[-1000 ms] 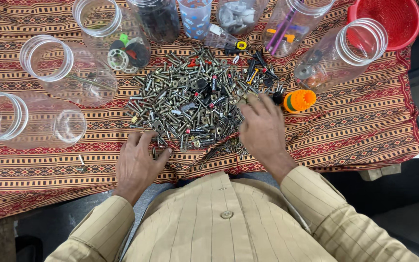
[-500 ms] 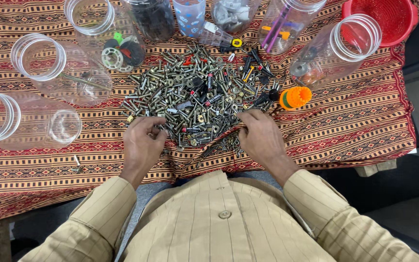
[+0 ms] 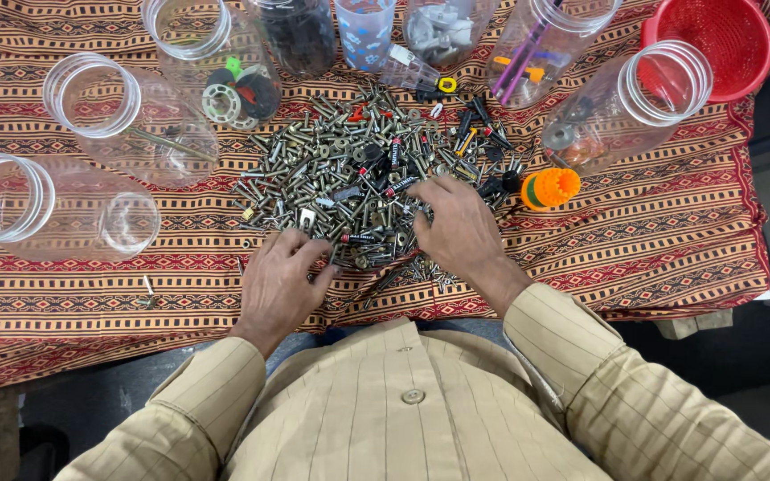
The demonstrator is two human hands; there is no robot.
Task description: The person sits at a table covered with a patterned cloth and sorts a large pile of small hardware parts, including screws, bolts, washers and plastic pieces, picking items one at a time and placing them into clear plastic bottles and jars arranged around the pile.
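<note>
Both hands, left hand (image 3: 278, 276) and right hand (image 3: 458, 224), rest on the screw pile (image 3: 358, 178).

A loose heap of metal screws and bolts (image 3: 358, 178) (some red-banded) lies mid-cloth, spread flat.

Eight clear plastic jars (image 3: 91, 93) stood or lay around one heap of screws (image 3: 358, 178), beside one red basket (image 3: 715, 40) and one orange cap (image 3: 550, 189).
</note>
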